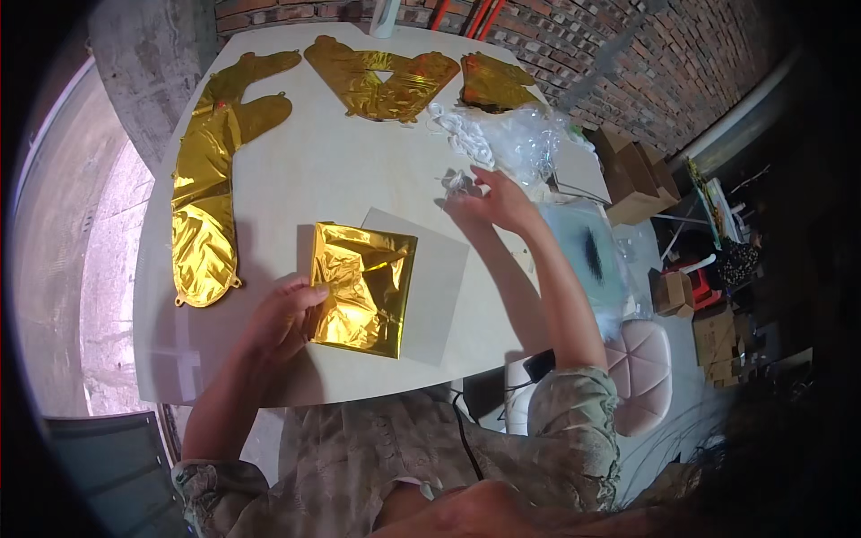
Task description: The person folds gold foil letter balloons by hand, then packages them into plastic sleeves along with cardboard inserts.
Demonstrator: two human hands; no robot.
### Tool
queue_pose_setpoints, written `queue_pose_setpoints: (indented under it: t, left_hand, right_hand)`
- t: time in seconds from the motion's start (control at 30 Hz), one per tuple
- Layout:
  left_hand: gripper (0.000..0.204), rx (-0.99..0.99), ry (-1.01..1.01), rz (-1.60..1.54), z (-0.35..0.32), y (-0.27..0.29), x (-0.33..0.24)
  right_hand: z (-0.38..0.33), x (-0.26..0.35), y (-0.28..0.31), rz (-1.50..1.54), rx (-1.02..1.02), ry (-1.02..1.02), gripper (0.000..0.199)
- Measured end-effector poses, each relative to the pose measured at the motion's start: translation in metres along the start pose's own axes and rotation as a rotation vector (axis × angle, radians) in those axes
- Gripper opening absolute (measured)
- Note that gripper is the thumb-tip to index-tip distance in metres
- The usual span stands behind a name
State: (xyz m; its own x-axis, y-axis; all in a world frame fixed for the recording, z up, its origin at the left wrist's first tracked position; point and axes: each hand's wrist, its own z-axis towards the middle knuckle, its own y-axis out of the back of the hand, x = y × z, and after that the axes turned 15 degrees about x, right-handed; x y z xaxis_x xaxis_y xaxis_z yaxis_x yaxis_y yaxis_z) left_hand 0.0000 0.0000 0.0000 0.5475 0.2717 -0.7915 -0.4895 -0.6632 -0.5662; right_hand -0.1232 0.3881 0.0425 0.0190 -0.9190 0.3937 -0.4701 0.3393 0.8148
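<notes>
My left hand [285,314] is closed on the left edge of a folded gold foil balloon [363,289], thumb on top, fingers underneath. The balloon is a flat, creased square above a thin greyish sheet [446,269] on the table. My right hand [504,204] is farther out, its thumb and fingers around a small whitish, see-through bunch [459,183], too small to name surely. Unfolded flat gold foil balloons lie beyond: a long curved one [204,179] at the left, one with a triangular hole [384,85] at the far middle, another [495,82] at the far right.
Crumpled clear plastic bags [520,142] lie beyond my right hand. A pale greenish plastic bag [583,255] is at the right table edge [502,359]. Cardboard boxes [632,179] and a padded stool seat [639,377] stand to the right; a brick wall [610,63] rises behind.
</notes>
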Motion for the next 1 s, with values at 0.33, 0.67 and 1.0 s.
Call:
queue_pose_setpoints:
  t: [0.33,0.67,1.0]
  left_hand:
    - [0.02,-0.035,-0.159,-0.159,-0.004,-0.003,-0.001]
    - [0.03,-0.023,-0.242,-0.141,-0.008,0.0,-0.007]
    - [0.028,-0.03,-0.234,-0.115,-0.01,-0.01,-0.009]
  right_hand:
    - [-0.031,0.045,-0.008,0.332,0.053,0.409,0.025]
    - [-0.108,0.065,-0.071,-0.005,0.05,0.824,0.041]
    - [-0.147,0.059,-0.081,0.097,-0.167,0.326,0.052]
